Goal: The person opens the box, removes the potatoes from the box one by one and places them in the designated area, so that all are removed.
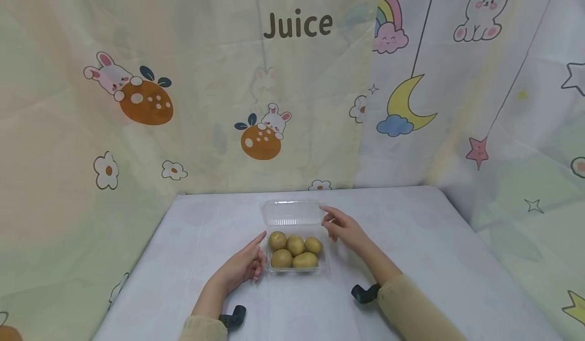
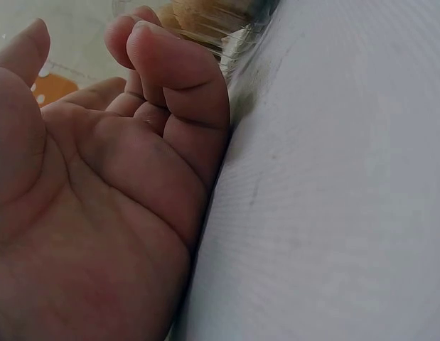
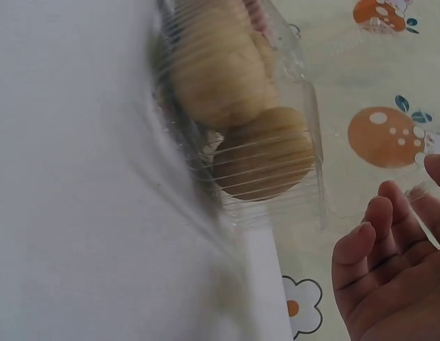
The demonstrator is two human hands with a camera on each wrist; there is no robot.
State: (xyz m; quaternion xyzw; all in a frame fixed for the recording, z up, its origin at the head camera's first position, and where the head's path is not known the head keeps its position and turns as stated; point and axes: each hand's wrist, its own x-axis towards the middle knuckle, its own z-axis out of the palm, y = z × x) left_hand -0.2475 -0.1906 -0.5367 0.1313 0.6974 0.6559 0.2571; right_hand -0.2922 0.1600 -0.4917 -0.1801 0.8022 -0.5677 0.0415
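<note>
A clear plastic clamshell box holds several small yellow-brown potatoes; its lid is raised at the back. To the left of the box is my left hand, index finger pointing at the box's left rim and the other fingers loosely curled. The left wrist view shows that hand's palm with its edge along the table. My right hand reaches to the lid's right corner, index fingertip right at the lid edge. In the right wrist view, relaxed fingers appear beside the see-through box wall.
The box stands on a white-covered table. A patterned cloth curtain hangs behind and around the table. A dark wrist-worn device sits at each wrist, the left one and the right one.
</note>
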